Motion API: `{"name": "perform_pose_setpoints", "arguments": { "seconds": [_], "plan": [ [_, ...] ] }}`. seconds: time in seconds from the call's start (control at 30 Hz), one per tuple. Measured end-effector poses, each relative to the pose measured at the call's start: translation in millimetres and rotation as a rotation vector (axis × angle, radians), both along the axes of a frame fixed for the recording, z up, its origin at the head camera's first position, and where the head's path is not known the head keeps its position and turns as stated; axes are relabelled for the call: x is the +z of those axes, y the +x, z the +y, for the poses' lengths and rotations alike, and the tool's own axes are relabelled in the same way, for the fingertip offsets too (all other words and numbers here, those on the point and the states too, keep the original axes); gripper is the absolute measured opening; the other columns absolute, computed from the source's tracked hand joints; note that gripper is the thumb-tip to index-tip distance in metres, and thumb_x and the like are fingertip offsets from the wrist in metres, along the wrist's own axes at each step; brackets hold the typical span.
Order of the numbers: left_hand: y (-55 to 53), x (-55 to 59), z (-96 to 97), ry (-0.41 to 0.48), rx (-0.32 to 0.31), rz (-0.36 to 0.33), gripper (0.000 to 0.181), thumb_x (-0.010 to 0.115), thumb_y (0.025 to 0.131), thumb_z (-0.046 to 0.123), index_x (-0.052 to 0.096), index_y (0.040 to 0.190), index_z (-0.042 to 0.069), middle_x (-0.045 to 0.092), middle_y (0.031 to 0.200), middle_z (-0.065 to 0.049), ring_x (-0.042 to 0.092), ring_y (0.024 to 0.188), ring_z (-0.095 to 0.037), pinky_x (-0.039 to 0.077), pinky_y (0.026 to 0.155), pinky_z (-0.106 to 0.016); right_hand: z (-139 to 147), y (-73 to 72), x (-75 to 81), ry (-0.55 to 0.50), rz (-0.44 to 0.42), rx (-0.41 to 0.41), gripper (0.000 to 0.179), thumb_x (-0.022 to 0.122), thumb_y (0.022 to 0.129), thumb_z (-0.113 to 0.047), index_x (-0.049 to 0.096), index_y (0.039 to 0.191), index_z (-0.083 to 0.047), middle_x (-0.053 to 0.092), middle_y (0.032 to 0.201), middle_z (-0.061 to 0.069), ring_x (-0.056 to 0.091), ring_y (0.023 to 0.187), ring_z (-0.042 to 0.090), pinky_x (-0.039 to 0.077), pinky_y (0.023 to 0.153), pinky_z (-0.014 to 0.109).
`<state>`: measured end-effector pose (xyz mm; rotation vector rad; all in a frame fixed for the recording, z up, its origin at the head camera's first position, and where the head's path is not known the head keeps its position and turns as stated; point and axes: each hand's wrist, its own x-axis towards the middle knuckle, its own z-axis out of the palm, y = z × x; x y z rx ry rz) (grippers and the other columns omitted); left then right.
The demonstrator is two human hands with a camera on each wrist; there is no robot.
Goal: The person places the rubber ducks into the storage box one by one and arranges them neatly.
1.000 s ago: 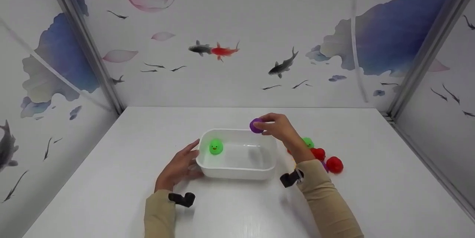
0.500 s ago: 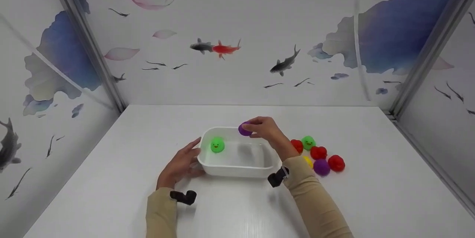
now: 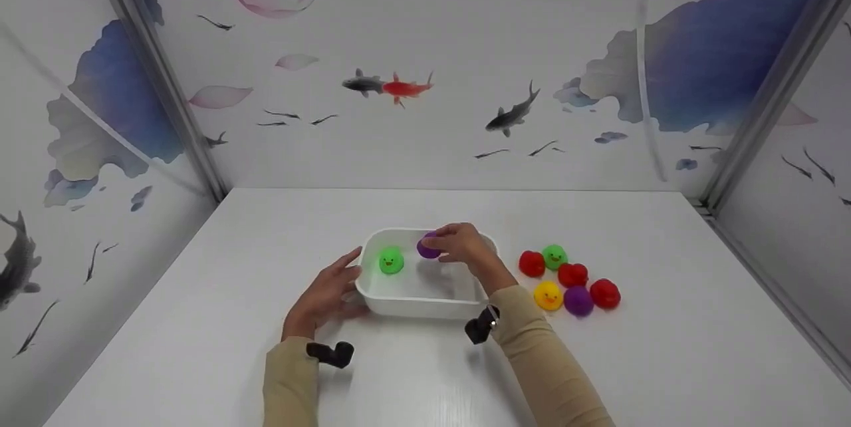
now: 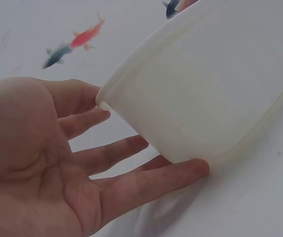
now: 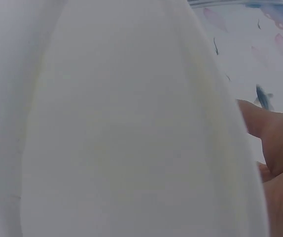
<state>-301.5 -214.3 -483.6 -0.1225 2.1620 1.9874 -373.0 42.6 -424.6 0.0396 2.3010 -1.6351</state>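
A white plastic tub (image 3: 425, 308) sits mid-table in the head view, with a green duck-faced toy (image 3: 391, 260) in its left end. My left hand (image 3: 326, 297) touches the tub's left side. In the left wrist view the fingers (image 4: 156, 186) lie nearly straight along the wall and rim. Over the inside of the tub, near its back edge, my right hand (image 3: 465, 247) pinches a purple ball (image 3: 429, 246) between thumb and fingers. The tub's near wall fills most of the right wrist view and hides the ball and the fingertips there.
Right of the tub, several small toys lie in a cluster: red ones (image 3: 605, 294), another green one (image 3: 554, 257), a yellow duck face (image 3: 548, 295) and a purple ball (image 3: 578, 300). Printed walls (image 3: 425, 147) close in the white table (image 3: 279, 221) at back and sides.
My right hand has carried the purple ball left and down, from above the tub's back right rim to inside its outline. The toy cluster is uncovered. The left hand stays on the tub.
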Motion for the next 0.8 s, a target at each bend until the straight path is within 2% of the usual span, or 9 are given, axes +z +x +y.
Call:
{"name": "perform_pose_setpoints", "arguments": {
  "seconds": [0.27,0.53,0.8],
  "plan": [
    [-1.0,3.9,1.6,0.021,-0.005,0.003,0.055,0.049,0.105,0.025,0.033,0.158,0.025,0.045,0.154,-0.021,0.051,0.136,-0.044,0.056,0.095,-0.057,-13,-1.0,-10.5,-0.027,-0.016,0.012,0.035,0.075,0.09,-0.015,0.069,0.12,0.001,0.07,0.122,0.019,0.068,0.108,0.025,0.058,0.098,0.036],
    [-1.7,1.6,2.0,0.001,-0.008,-0.003,0.055,0.05,0.105,0.027,0.034,0.157,0.026,0.044,0.155,-0.02,0.049,0.138,-0.043,0.056,0.097,-0.055,-23,-0.8,-20.1,0.029,0.005,0.024,0.028,0.074,0.089,-0.007,0.071,0.114,0.005,0.072,0.116,0.022,0.072,0.105,0.026,0.06,0.093,0.035],
    [-1.8,-0.3,-0.7,0.016,0.004,-0.005,0.055,0.05,0.105,0.026,0.034,0.157,0.025,0.044,0.155,-0.021,0.047,0.139,-0.045,0.055,0.097,-0.056,-30,2.2,-19.2,0.115,0.024,0.009,0.027,0.075,0.088,-0.009,0.071,0.111,0.005,0.072,0.114,0.021,0.07,0.103,0.025,0.06,0.089,0.034]
  ]
}}
